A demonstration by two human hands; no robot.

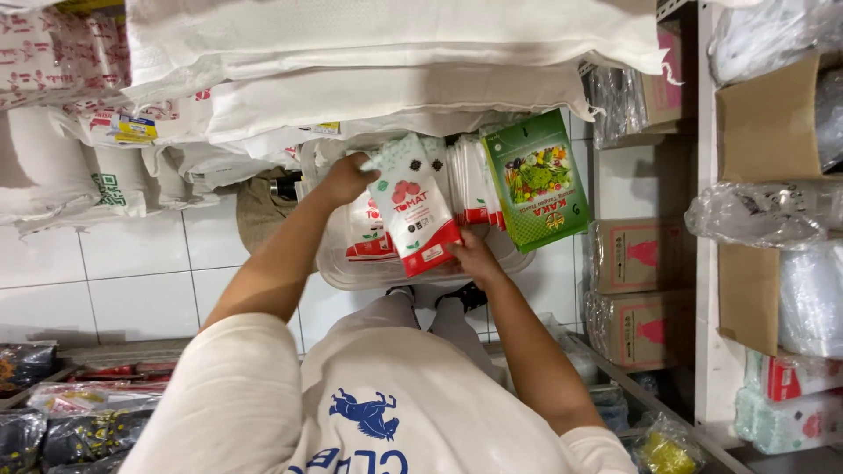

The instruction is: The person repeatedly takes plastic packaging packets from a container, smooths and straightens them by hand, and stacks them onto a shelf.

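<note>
Both hands grip one white seed packet with red tomato art (411, 213): left hand (344, 180) at its eleven o'clock corner, right hand (472, 257) at five. It hovers over a clear plastic bin (338, 268), apparently on white floor tiles (132, 281), stacked white sacks (369, 53) at twelve.

White sacks (386, 39) stacked up top; green veg-print packet (537, 180) beside them – cardboard boxes (634, 254) on shelving at right, w/ plastic-wrapped goods (760, 215), white tiled floor (132, 272).
</note>
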